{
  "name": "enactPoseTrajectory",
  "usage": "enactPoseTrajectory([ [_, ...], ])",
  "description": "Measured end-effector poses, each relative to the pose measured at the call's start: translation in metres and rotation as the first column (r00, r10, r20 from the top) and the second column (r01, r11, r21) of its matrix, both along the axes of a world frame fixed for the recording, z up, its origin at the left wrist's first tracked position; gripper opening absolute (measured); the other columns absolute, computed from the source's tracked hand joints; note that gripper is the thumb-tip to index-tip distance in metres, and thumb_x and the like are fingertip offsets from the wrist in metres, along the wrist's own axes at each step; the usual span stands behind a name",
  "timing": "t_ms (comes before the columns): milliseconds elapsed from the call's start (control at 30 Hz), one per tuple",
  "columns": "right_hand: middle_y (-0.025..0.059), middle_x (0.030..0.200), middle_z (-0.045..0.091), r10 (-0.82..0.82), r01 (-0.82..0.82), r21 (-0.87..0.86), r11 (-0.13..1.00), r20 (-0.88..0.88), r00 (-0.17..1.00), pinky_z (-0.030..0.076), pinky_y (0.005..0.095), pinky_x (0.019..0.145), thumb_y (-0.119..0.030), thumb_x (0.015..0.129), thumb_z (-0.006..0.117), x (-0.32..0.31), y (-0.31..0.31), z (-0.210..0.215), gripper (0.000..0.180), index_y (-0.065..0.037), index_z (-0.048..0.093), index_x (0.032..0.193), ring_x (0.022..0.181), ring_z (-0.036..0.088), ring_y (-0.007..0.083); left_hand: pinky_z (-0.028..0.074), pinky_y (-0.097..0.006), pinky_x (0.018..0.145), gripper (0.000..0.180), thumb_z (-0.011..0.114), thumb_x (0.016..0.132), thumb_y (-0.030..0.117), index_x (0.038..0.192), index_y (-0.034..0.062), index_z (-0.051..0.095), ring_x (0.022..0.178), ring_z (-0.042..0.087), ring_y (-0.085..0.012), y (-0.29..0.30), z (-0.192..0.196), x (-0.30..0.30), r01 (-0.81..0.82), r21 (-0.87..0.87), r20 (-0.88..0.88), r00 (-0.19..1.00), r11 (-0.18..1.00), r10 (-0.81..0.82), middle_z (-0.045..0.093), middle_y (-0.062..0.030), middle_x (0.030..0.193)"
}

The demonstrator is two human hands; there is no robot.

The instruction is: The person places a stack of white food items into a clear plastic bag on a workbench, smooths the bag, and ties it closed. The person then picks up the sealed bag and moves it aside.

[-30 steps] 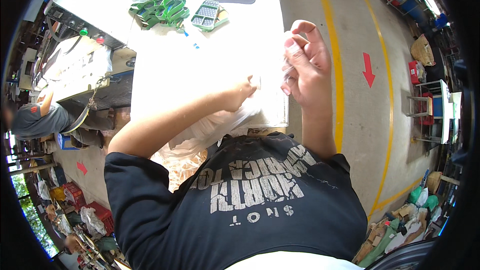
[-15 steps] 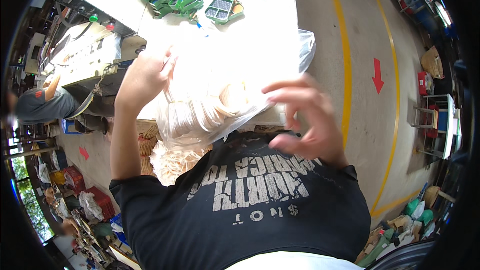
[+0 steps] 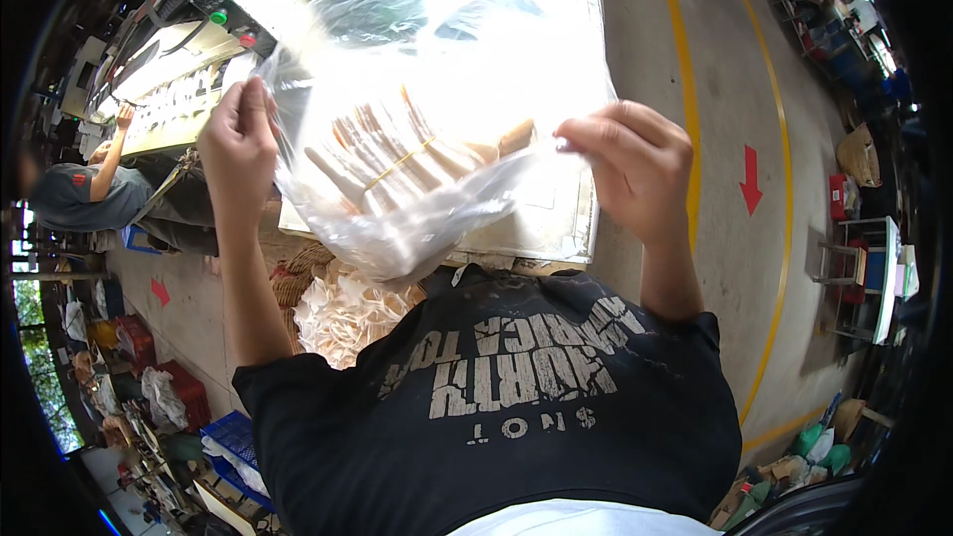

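Note:
A clear plastic bag (image 3: 397,246) is spread wide over the white tabletop, with its mouth toward the far side. Inside it lies a bundle of thin beige flat pieces (image 3: 382,154), bound by a yellowish band (image 3: 397,167). My left hand (image 3: 241,129) is closed on the bag's left edge. At the opposite edge, my right hand (image 3: 630,154) pinches the film between thumb and fingers. Strong glare washes out the middle of the bag.
The white table (image 3: 556,208) ends near my shirt. A wicker basket of pale scraps (image 3: 347,313) stands below its near edge. A control box with buttons (image 3: 204,0) is at far left, where another person (image 3: 84,199) works. Yellow lines (image 3: 685,89) mark the floor at right.
My right hand, open before, has taken hold of the bag's right edge. My left hand has moved left. The bag is now stretched wide, covering the green items on the table.

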State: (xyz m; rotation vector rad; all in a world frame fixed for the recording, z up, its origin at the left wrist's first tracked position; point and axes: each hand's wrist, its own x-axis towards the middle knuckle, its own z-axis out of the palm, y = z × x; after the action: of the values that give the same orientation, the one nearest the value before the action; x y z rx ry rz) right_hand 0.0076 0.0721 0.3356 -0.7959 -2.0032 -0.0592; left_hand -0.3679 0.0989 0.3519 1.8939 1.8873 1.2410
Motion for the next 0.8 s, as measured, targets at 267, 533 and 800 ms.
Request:
enactPoseTrajectory([
  [267,0.0061,0.083,0.074,-0.009,-0.025,-0.151,0.988,-0.223,0.975,0.054,0.0264,0.059,0.000,0.089,0.075,-0.002,0.033,-0.024,0.009,-0.006,0.079,0.094,0.071,0.072,0.0142,0.046,-0.026,0.053,0.034,0.056,0.110,0.020,0.084,0.0003,0.063,0.054,0.055,-0.0096,-0.031,-0.008,-0.003,0.078,0.015,0.075,0.994,0.997,-0.079,0.060,-0.0018,0.066],
  [533,0.0082,0.102,0.077,-0.145,0.119,-0.220,0.968,-0.109,0.983,0.055,0.0351,0.079,-0.006,0.097,0.067,-0.018,0.033,-0.048,0.012,-0.007,0.077,0.104,0.086,0.070,0.0260,0.049,-0.027,0.086,0.031,0.052,0.112,0.028,0.101,0.0000,0.059,0.089,0.057,-0.0118,-0.022,-0.057,-0.007,0.438,-0.051,0.503,0.787,0.897,-0.356,0.059,-0.0040,0.091],
  [800,0.0127,0.121,0.074,0.067,-0.105,-0.227,0.968,-0.168,0.983,0.051,0.0441,0.105,-0.008,0.103,0.059,-0.026,0.029,-0.053,0.015,-0.003,0.073,0.103,0.118,0.068,0.0322,0.050,-0.025,0.083,0.029,0.064,0.106,0.029,0.113,0.0016,0.063,0.090,0.058,-0.0114,-0.009,-0.079,0.020,0.516,-0.175,0.411,0.812,0.839,-0.414,0.059,-0.0030,0.095],
])
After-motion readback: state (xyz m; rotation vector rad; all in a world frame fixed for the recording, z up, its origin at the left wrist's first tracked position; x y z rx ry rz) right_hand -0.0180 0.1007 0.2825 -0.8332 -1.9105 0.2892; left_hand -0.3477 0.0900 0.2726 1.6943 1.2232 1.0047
